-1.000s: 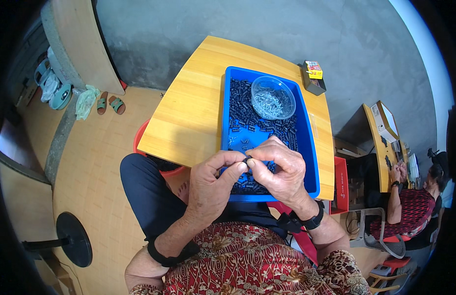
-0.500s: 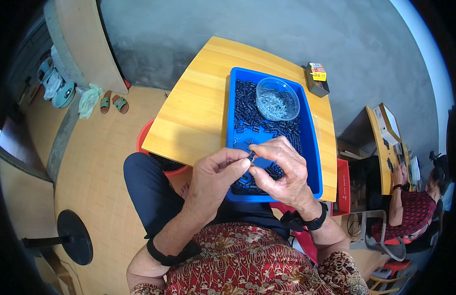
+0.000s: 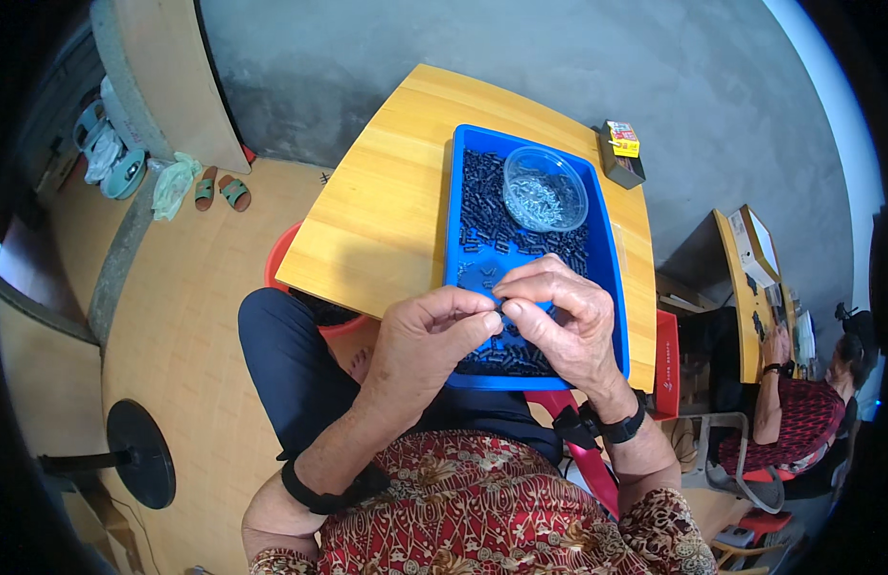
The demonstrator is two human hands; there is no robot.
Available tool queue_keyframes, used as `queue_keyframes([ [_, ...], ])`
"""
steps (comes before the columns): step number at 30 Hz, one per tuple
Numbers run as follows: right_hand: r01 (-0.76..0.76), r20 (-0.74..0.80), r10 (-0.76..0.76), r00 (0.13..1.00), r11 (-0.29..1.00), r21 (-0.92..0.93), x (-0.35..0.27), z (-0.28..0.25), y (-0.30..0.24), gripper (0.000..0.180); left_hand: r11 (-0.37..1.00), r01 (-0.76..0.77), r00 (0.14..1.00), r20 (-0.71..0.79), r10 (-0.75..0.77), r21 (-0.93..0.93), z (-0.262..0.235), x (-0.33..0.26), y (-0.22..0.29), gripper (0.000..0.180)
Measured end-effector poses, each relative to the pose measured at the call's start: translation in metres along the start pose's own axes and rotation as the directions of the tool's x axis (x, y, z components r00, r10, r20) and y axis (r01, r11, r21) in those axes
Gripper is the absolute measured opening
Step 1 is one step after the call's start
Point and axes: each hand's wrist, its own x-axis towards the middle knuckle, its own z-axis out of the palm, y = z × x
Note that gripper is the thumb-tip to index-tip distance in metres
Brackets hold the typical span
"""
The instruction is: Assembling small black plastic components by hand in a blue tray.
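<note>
- Head view: one yellow wooden tabletop (image 3: 387,211) on a wood-grain floor, with a grey concrete wall behind its far edge.
- One blue tray (image 3: 612,278) lies along the tabletop's right edge and overhangs the near edge.
- The tray holds many small black parts (image 3: 482,206), too many to count, and one clear round bowl (image 3: 545,188) of pale pieces at its far end.
- Left hand (image 3: 420,350) and right hand (image 3: 564,321) meet over the tray's near end, fingertips pinched together on one small dark piece (image 3: 502,309).
- One small box (image 3: 621,153) sits at the far right corner.
- Two sandals (image 3: 222,190) lie on the floor, left.
- One other person (image 3: 798,417) sits at a second table, right.
</note>
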Motion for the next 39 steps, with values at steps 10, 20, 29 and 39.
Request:
queue_keyframes([
  [10, -0.07, -0.01, 0.072, 0.997, 0.99, 0.12, -0.006, 0.005, 0.006, 0.019, 0.999, -0.002, 1.0, 0.001, 0.002, -0.052, 0.001, -0.001, 0.0, 0.012],
  [20, 0.208, -0.019, -0.229, 0.973, 0.914, -0.348, -0.001, 0.011, 0.0, 0.041, 0.999, 0.004, 0.999, -0.034, -0.006, -0.043, 0.001, 0.0, 0.002, 0.016],
  [29, 0.186, -0.05, -0.207, 0.977, 0.944, -0.274, -0.001, 0.013, 0.003, 0.039, 0.995, 0.052, 0.999, 0.005, -0.052, -0.083, -0.003, 0.003, 0.004, 0.02],
  [39, 0.047, -0.001, -0.047, 0.999, 0.998, -0.036, 0.0, 0.004, 0.004, 0.024, 1.0, 0.03, 0.999, 0.033, -0.03, 0.001, -0.004, 0.002, 0.007, 0.018],
])
